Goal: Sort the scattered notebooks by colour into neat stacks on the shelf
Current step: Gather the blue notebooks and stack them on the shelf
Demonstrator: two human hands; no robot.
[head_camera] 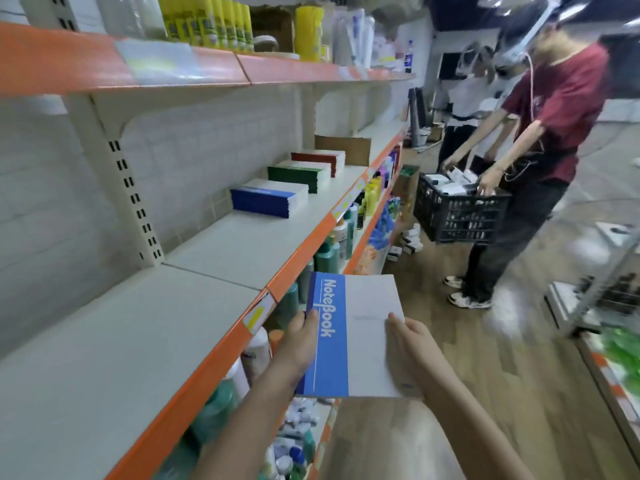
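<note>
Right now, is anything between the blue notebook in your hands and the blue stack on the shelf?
Nothing visible: bare shelf runs from the blue notebook, held by left hand and right hand, to the blue stack.

Shelf (221,251): white deck, orange front edge | On deck, left to right along the back: blue notebook stack (268,201), green stack (298,174), red stack (318,160), brown cardboard piece (346,147) behind.

Blue notebook (349,336) in both hands
</note>
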